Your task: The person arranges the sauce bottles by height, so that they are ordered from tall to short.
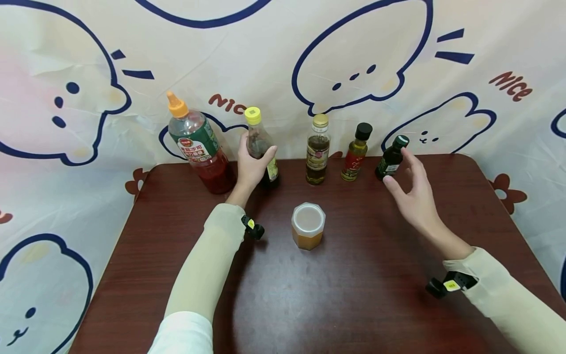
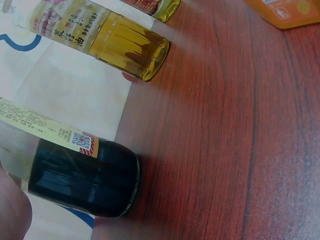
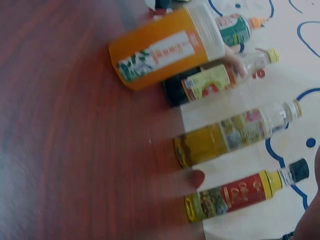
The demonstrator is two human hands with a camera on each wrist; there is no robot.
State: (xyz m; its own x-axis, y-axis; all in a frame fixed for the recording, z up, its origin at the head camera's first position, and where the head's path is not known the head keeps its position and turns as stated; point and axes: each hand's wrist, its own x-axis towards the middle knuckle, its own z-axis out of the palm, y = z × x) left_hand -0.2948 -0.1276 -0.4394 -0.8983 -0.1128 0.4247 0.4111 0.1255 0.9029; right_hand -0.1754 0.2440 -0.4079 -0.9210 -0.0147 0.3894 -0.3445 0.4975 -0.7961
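Observation:
My left hand [image 1: 254, 164] is wrapped around a glass bottle of dark sauce [image 1: 270, 178] with a yellow cap, upright at the table's back edge. In the left wrist view this bottle's dark lower part [image 2: 87, 175] shows beside part of the hand [image 2: 12, 207]. At the right, my right hand [image 1: 413, 196] reaches toward a small dark green bottle [image 1: 390, 160], thumb and fingers spread by its near right side. Whether they touch it is hard to tell. In the right wrist view only a sliver of the hand [image 3: 309, 215] shows.
Left of the dark sauce stands a large squeeze bottle of red sauce [image 1: 201, 150]. An oil bottle [image 1: 317, 152] and a smaller red-labelled olive oil bottle [image 1: 353, 155] stand between the hands. Nearer sits a lidded jar [image 1: 308, 228] with amber contents. A printed cloth hangs behind the table [image 1: 336, 300].

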